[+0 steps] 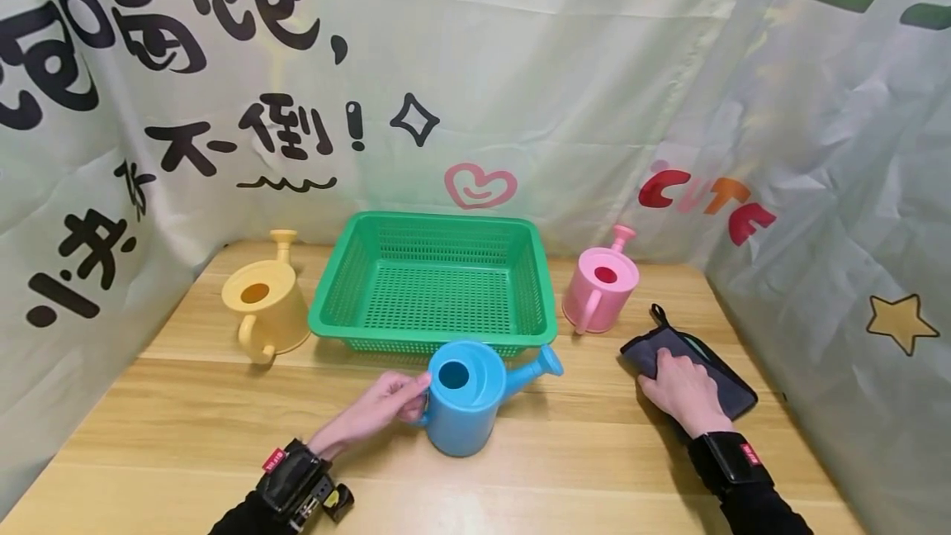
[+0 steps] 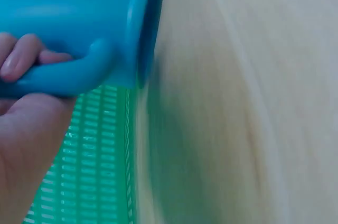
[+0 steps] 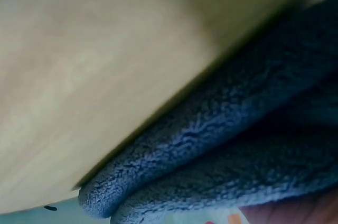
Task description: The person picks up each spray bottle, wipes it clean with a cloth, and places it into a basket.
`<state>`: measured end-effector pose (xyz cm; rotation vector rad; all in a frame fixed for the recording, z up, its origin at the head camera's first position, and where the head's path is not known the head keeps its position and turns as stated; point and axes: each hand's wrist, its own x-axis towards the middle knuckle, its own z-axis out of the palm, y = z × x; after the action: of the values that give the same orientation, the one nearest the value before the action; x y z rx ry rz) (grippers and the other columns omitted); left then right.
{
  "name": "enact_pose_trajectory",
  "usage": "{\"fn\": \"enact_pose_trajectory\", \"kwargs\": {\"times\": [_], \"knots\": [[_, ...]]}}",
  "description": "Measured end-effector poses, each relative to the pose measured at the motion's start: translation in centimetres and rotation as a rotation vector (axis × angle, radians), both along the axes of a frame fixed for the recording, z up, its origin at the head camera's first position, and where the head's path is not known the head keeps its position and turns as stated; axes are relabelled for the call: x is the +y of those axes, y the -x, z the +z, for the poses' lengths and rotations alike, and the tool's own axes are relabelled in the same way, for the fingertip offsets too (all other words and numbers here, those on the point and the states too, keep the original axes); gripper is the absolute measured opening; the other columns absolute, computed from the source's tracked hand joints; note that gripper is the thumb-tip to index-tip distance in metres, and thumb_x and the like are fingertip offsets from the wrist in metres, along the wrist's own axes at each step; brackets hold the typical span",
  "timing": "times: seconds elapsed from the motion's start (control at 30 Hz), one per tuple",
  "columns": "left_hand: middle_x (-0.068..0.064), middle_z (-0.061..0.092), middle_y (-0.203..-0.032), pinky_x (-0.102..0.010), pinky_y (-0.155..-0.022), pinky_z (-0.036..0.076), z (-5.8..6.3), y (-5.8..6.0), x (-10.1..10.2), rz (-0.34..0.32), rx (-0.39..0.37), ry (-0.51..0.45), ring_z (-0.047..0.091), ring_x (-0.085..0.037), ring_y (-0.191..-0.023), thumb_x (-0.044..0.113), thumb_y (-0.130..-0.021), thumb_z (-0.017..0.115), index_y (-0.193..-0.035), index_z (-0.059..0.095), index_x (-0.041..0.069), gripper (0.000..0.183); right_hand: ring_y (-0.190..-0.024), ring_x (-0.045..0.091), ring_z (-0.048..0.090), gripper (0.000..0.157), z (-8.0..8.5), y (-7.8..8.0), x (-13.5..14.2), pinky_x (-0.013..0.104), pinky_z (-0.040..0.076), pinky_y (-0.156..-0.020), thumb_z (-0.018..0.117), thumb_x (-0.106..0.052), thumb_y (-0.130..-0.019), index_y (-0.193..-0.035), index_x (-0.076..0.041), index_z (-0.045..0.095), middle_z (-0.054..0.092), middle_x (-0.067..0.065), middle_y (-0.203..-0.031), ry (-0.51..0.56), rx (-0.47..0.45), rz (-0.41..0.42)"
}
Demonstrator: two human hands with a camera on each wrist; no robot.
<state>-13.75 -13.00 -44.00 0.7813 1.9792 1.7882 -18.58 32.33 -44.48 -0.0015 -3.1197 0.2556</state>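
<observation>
A blue watering can [image 1: 466, 411] stands in front of the green basket, its spout pointing right. My left hand [image 1: 390, 400] grips its handle [image 2: 63, 76], with fingers curled round it in the left wrist view. Whether the can's base touches the table cannot be told. At the right, my right hand [image 1: 683, 386] holds a folded dark grey towel [image 1: 731, 386], pinching it from above. Its plush folds [image 3: 179, 139] show close up in the right wrist view, where most of that hand is hidden.
The green basket [image 1: 446, 337] sits at the back middle of the wooden table [image 1: 186, 444]. Left of it is a yellow watering can [image 1: 286, 312]; right of it, a pink watering can [image 1: 611, 295]. White printed curtains [image 1: 550, 106] hang behind and beside the table.
</observation>
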Motion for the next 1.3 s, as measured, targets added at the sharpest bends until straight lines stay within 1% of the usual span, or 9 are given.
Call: {"fn": "enact_pose_trajectory", "kwargs": {"times": [0.2, 0.43, 0.57, 0.67, 0.77, 0.9, 1.0, 1.17, 1.3], "knots": [[-0.022, 0.023, -0.049, -0.023, -0.049, 0.033, 0.2, -0.6, 0.4, 0.154, 0.049, -0.111, 0.031, -0.02, -0.046, 0.016, -0.106, 0.032, -0.057, 0.025, -0.011, 0.056, -0.075, 0.056, 0.054, 0.051, -0.1, -0.1, 0.0, 0.063, 0.046, -0.057, 0.063, -0.025, -0.082, -0.111, 0.011, 0.042, 0.058, 0.037, -0.088, 0.016, 0.029, 0.001], [0.006, 0.032, -0.05, -0.025, -0.042, 0.021, 1.0, -1.1, 0.8, 0.253, -0.028, -0.191, 0.031, -0.005, -0.044, 0.022, -0.106, 0.034, -0.061, 0.023, -0.014, 0.058, -0.076, 0.055, 0.054, 0.051, -0.1, -0.2, 0.2, 0.062, 0.046, -0.057, 0.062, -0.025, -0.084, -0.114, 0.011, 0.041, 0.057, 0.037, -0.09, 0.019, 0.025, 0.005], [0.007, 0.026, -0.048, -0.027, -0.041, 0.014, 1.6, -1.6, 1.1, 0.24, -0.092, -0.298, 0.028, -0.004, -0.043, 0.024, -0.105, 0.035, -0.061, 0.022, -0.007, 0.055, -0.073, 0.054, 0.054, 0.052, 0.0, -0.3, 0.0, 0.061, 0.046, -0.056, 0.063, -0.029, -0.083, -0.106, 0.012, 0.041, 0.056, 0.036, -0.086, 0.031, 0.038, -0.027], [0.001, 0.019, -0.047, -0.036, -0.041, 0.008, 2.1, -2.0, 1.3, 0.183, -0.109, -0.427, 0.021, -0.01, -0.041, 0.021, -0.105, 0.035, -0.06, 0.021, 0.001, 0.051, -0.076, 0.055, 0.053, 0.05, 0.0, -0.4, -0.2, 0.063, 0.045, -0.059, 0.064, -0.031, -0.083, -0.097, 0.012, 0.044, 0.056, 0.036, -0.086, 0.024, 0.046, -0.049], [-0.003, 0.015, -0.048, -0.037, -0.04, 0.006, 2.5, -2.1, 1.6, 0.13, -0.119, -0.544, 0.016, -0.014, -0.041, 0.019, -0.104, 0.035, -0.058, 0.02, 0.006, 0.05, -0.082, 0.057, 0.053, 0.044, 0.0, -0.3, -0.1, 0.066, 0.044, -0.062, 0.063, -0.029, -0.084, -0.094, 0.012, 0.05, 0.057, 0.037, -0.091, -0.007, 0.042, -0.04], [0.001, 0.015, -0.049, -0.033, -0.039, 0.005, 3.1, -1.9, 2.0, 0.115, -0.142, -0.656, 0.015, -0.012, -0.041, 0.018, -0.105, 0.033, -0.058, 0.019, 0.01, 0.049, -0.087, 0.059, 0.051, 0.04, 0.4, -0.4, 0.4, 0.067, 0.043, -0.064, 0.057, -0.028, -0.089, -0.102, 0.01, 0.056, 0.057, 0.039, -0.1, -0.023, 0.025, -0.021], [0.002, 0.016, -0.049, -0.032, -0.039, 0.005, 3.5, -1.6, 2.2, 0.124, -0.127, -0.704, 0.015, -0.011, -0.041, 0.018, -0.105, 0.031, -0.058, 0.019, 0.01, 0.05, -0.084, 0.059, 0.052, 0.036, 0.6, -0.8, 0.7, 0.065, 0.043, -0.058, 0.053, -0.027, -0.091, -0.102, 0.007, 0.057, 0.059, 0.035, -0.098, 0.008, 0.118, -0.022], [0.0, 0.016, -0.048, -0.033, -0.039, 0.007, 4.2, -1.3, 2.6, 0.181, -0.061, -0.705, 0.015, -0.012, -0.04, 0.019, -0.105, 0.031, -0.056, 0.02, 0.009, 0.051, -0.064, 0.053, 0.053, 0.026, 1.3, -1.8, 0.8, 0.063, 0.039, -0.046, 0.058, -0.022, -0.089, -0.081, 0.003, 0.055, 0.056, 0.023, -0.076, 0.081, 0.485, 0.001], [0.0, 0.016, -0.048, -0.034, -0.04, 0.007, 4.8, -1.3, 2.9, 0.239, -0.016, -0.694, 0.015, -0.014, -0.04, 0.018, -0.105, 0.03, -0.056, 0.02, 0.009, 0.051, -0.064, 0.053, 0.052, 0.024, 2.3, -2.5, 0.6, 0.064, 0.038, -0.054, 0.06, -0.015, -0.086, -0.08, 0.008, 0.057, 0.055, 0.026, -0.076, 0.193, 0.676, -0.013]]}}
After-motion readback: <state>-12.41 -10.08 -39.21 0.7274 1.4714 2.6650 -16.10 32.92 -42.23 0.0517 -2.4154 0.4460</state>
